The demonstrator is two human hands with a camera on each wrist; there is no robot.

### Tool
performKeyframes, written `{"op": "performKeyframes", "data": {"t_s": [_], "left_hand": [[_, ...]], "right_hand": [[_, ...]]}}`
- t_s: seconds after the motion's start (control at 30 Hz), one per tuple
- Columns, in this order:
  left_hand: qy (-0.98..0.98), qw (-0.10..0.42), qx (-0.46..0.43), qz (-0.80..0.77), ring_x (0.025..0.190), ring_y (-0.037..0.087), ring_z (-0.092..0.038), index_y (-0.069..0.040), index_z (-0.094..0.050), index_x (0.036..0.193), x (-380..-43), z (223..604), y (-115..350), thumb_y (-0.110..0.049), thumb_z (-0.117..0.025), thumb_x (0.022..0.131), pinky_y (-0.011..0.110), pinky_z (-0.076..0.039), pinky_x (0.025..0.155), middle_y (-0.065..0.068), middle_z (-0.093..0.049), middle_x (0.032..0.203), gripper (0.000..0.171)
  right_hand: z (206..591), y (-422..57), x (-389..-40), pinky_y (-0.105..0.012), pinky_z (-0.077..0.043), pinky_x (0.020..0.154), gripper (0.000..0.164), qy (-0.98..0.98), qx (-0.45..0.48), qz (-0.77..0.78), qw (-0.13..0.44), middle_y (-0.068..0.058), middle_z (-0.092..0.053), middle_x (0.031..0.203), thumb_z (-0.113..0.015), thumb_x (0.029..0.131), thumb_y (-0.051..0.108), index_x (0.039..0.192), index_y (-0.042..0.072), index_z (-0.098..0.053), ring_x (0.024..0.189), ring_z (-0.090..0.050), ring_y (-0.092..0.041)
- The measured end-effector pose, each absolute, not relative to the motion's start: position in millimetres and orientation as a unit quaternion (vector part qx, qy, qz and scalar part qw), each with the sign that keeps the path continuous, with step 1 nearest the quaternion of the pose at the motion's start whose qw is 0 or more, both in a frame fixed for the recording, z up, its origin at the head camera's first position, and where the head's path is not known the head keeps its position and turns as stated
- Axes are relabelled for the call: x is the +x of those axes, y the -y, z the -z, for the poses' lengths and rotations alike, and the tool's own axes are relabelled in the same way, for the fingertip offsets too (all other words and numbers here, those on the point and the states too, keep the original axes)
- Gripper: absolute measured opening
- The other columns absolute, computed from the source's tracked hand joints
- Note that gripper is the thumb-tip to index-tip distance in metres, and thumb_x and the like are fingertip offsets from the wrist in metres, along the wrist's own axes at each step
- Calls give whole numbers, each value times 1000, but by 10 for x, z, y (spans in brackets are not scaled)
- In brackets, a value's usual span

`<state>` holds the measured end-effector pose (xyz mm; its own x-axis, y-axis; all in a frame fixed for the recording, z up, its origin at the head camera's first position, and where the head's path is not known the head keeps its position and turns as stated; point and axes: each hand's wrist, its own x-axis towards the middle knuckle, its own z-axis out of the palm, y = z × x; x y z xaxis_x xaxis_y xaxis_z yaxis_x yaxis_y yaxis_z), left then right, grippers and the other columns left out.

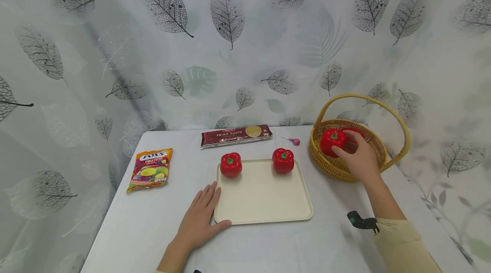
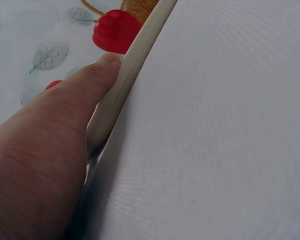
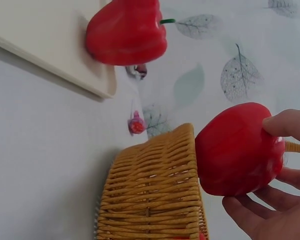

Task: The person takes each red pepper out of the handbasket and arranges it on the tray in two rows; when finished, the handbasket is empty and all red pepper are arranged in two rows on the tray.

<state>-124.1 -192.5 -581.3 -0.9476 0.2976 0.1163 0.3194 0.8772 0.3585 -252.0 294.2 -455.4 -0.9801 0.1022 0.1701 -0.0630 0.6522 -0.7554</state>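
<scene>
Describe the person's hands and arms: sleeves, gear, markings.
Left hand and right hand: both ungloved. Right sleeve: pale yellow, ending short of the wrist; by its cuff, a black attachment with a green patch. Left sleeve: only a pale sliver shows.

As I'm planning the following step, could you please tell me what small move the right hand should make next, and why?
Probably ease the red bell pepper left, clear of the wicker basket, toward the cream tray: the right hand grips it at the basket's rim, two other peppers sit along the tray's far edge, and its near half is bare.
</scene>
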Motion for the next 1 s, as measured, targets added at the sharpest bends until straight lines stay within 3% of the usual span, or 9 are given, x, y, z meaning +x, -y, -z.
{"op": "performKeyframes", "data": {"t_s": [0.83, 1.0], "left_hand": [[968, 37, -161, 190, 164, 27, -21, -11, -37, 170, -1242, 5838, 1928, -81, -64, 92, 47, -15, 133, 6, -24, 179, 108], [968, 35, -160, 189, 164, 27, -21, -11, -37, 170, -1243, 5839, 1926, -80, -64, 92, 47, -15, 133, 6, -24, 179, 108]], "right_hand": [[4312, -2606, -2257, -63, -52, 106, 74, 892, 31, -436, 117, -27, -53, 155, -81, 100, 26, 161, 7, -45, 138, -55, -49], [4258, -2517, -2197, -49, -56, 103, 74, 888, 47, -442, 118, -23, -54, 155, -84, 98, 25, 160, 9, -47, 138, -55, -47]]}}
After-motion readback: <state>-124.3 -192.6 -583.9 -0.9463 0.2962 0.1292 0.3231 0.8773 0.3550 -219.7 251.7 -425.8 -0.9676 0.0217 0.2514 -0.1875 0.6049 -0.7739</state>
